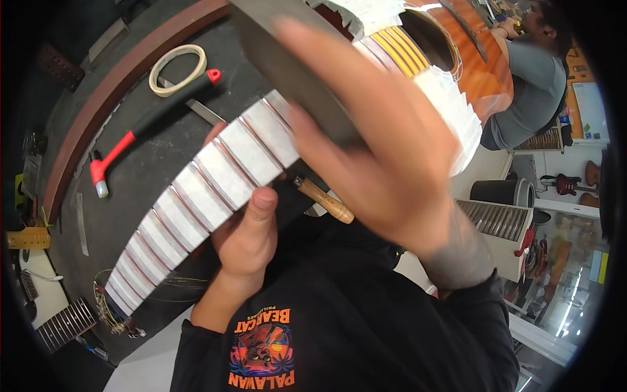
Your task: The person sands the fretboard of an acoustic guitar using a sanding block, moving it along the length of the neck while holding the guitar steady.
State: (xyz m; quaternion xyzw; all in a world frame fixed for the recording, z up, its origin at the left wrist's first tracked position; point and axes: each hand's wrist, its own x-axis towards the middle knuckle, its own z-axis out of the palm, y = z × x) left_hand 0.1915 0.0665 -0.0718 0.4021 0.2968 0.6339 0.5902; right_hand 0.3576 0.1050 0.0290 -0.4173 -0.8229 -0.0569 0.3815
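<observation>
Holding the guitar neck (212, 173) from below with the left hand (243, 245), curling the fingers under it and pressing the thumb to its near edge. Pointing its long way from near left to far right, toward the brown guitar body (480, 85), and showing white strips (256, 147) on top between the metal frets (236, 161). Gripping a dark bar (281, 65) in the blurry right hand (392, 150), pinching it between thumb and fingers. Slanting the bar the other way, from far left to near right, over the neck's line. Having the neck to the left of the right hand, but touching it with the left, making the left the nearer one. Not being able to tell about any touching between bar and frets. Seeing a round black bin (490, 191) off to the right, well apart from the neck, but not seeing inside. Seeing also a pale box (504, 256) near the bin, holding rows of long, thin things (490, 219).
</observation>
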